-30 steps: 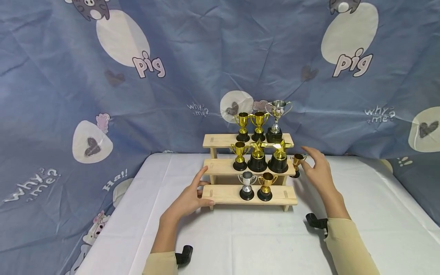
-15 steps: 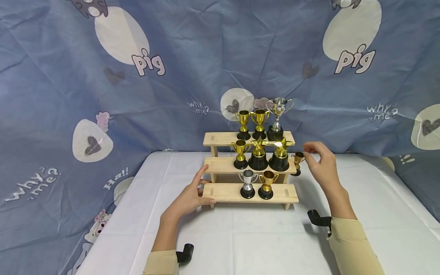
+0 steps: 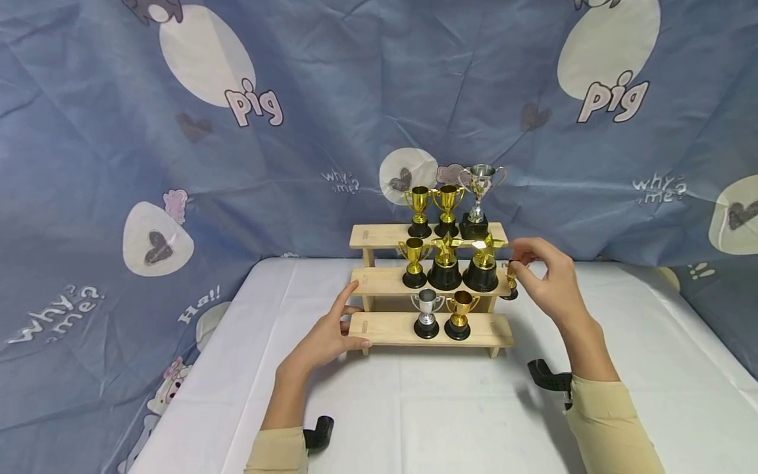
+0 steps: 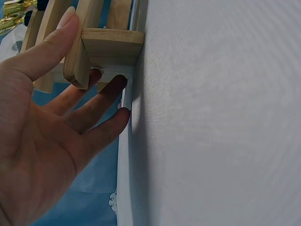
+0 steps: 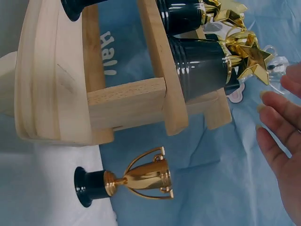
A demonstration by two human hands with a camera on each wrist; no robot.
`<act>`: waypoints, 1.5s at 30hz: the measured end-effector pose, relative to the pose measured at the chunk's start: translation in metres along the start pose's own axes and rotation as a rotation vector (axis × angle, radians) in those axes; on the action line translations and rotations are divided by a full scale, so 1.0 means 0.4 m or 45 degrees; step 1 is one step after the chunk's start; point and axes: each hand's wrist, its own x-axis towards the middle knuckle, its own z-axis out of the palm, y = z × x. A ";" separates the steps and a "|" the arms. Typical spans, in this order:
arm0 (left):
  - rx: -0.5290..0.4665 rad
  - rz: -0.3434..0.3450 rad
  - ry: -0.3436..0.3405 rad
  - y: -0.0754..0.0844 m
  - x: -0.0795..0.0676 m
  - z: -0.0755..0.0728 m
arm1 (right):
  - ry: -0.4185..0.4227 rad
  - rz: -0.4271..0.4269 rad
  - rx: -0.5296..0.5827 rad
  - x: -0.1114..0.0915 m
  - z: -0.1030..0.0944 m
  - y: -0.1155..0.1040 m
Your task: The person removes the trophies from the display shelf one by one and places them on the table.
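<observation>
A three-tier wooden stand (image 3: 381, 327) is held at its left end by my left hand (image 3: 320, 341). In the left wrist view the thumb lies over a board (image 4: 76, 61), with the other fingers below it. My right hand (image 3: 547, 280) is bent over a small gold trophy cup (image 5: 148, 178) at the stand's right end. The right wrist view shows this cup upright on its black base, apart from the fingertips (image 5: 270, 101). A silver cup (image 3: 426, 316) and a gold cup (image 3: 459, 317) stand on the lowest tier.
The middle tier bears a gold cup (image 3: 414, 264) and two star trophies (image 3: 445, 271). On the top tier are two gold cups (image 3: 419, 209) and a taller silver cup (image 3: 477, 197). A white-covered table (image 3: 438, 421) lies below, and a blue printed curtain (image 3: 331, 131) hangs behind.
My right hand first drew back up and to the right, then came left over the small gold cup, its fingers more bent. My left hand stays on the stand.
</observation>
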 end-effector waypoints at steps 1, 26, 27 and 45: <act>0.004 0.000 0.002 0.001 0.001 -0.001 | -0.009 -0.005 0.014 0.001 -0.001 -0.003; 0.012 -0.026 0.022 0.005 0.003 0.000 | -0.425 0.009 0.007 0.002 0.016 -0.060; 0.012 -0.027 0.022 0.006 0.002 0.000 | -0.446 0.013 0.000 0.002 0.018 -0.063; -0.003 -0.051 0.012 0.048 -0.016 0.005 | -0.767 0.089 -0.049 -0.002 0.059 -0.089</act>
